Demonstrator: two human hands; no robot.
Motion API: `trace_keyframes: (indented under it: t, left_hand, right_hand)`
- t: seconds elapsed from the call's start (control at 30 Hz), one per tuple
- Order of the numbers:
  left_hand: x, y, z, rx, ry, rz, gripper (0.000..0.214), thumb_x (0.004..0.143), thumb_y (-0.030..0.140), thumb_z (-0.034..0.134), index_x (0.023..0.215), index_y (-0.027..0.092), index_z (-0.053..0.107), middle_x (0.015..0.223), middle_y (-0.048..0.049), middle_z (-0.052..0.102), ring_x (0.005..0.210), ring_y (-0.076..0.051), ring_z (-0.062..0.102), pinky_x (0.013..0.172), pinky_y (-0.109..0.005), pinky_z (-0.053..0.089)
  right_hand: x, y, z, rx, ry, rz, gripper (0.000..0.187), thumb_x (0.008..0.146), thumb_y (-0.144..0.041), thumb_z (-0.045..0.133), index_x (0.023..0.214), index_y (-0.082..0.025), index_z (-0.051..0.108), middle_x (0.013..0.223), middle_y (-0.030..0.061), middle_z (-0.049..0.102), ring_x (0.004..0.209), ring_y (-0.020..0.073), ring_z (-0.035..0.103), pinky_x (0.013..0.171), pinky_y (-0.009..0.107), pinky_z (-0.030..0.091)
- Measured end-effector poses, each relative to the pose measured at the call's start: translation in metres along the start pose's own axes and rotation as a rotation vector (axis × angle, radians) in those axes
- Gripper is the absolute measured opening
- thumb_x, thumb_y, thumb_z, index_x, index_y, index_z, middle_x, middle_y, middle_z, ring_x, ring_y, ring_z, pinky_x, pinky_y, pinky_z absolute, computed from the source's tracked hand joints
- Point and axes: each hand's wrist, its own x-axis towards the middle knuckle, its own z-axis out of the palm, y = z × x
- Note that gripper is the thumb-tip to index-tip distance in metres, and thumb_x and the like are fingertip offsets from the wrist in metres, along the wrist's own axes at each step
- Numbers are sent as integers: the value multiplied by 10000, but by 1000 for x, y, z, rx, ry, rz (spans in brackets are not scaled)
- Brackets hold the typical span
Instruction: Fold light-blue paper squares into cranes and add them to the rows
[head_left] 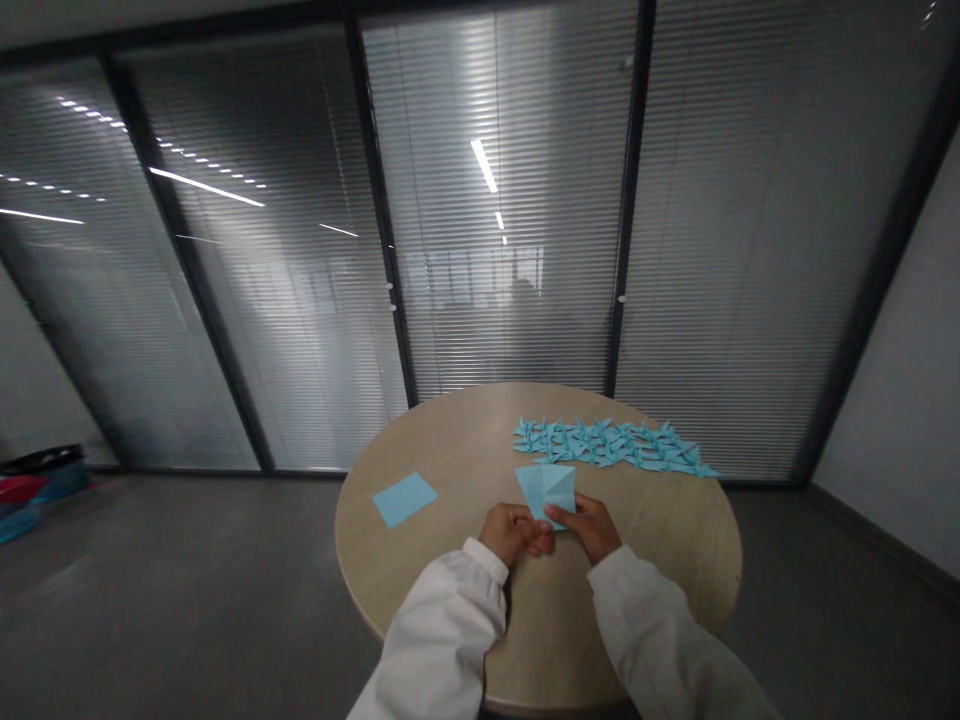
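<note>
White sleeves (450,630), lower centre of the frame: both forearms, converging.

Left hand (514,532), just above them: fingers curled in, pinching the near corner of the folded blue paper (547,488).

Right hand (594,526): closed on that same corner from the other side, thumb on top.

Folded blue paper, centre of the frame: partly creased, one diagonal fold showing. I cannot tell whether its far part rests on the wood. I judge it very light, thin, limp away from the creases and easily crumpled or torn. It is best held by fingertips at the corners or along the folded edges.

Table (450,440): round, pale wood. Its near rim is hidden under the sleeves, and bare surface lies open to the left of the hands.

Flat blue sheet (404,498), left of centre: well apart from the hands.

Paper figures (611,443), right of centre: a dense row just beyond the folded paper, not touching it. Room is tightest on that side.

Grey floor (187,590) and a glass wall (495,250) with shut blinds fill the upper frame.
</note>
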Motion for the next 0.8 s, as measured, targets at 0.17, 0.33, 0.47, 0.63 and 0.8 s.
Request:
trace_keyframes:
  t: [0.17,0.33,0.47,0.63,0.8]
  left_hand:
    - [3,0,-1,-38,27,-8,361,524,437,677,650,103,623,604,-77,657,557,-161,604,520,-240,457]
    - [4,1,-1,-59,82,26,340,536,442,664,570,111,589,548,-57,641,488,-143,574,502,-245,453]
    - [5,2,-1,-29,136,58,322,531,426,672,555,119,576,507,-28,613,469,-128,547,478,-221,427]
    - [7,7,-4,-93,206,207,352,539,383,689,739,101,623,605,-31,622,519,-114,526,503,-206,402]
    - [11,5,-14,-128,259,260,354,616,414,626,735,80,632,548,-9,580,460,-78,443,443,-187,327]
  right_hand:
    - [0,2,-1,9,38,22,372,543,-421,687,731,-101,658,657,43,643,602,176,559,579,281,435]
    - [-1,-1,0,68,14,32,353,540,-405,694,723,-105,664,676,50,656,615,182,573,592,282,441]
    - [-1,-3,1,65,12,40,380,535,-431,687,744,-114,673,704,57,668,654,206,591,618,298,453]
    - [-2,-3,4,62,-46,58,430,509,-434,702,791,-110,673,748,76,672,702,237,604,653,333,467]
    - [-5,-7,9,89,-155,43,414,524,-406,707,810,-110,657,776,81,669,712,229,605,665,340,478]
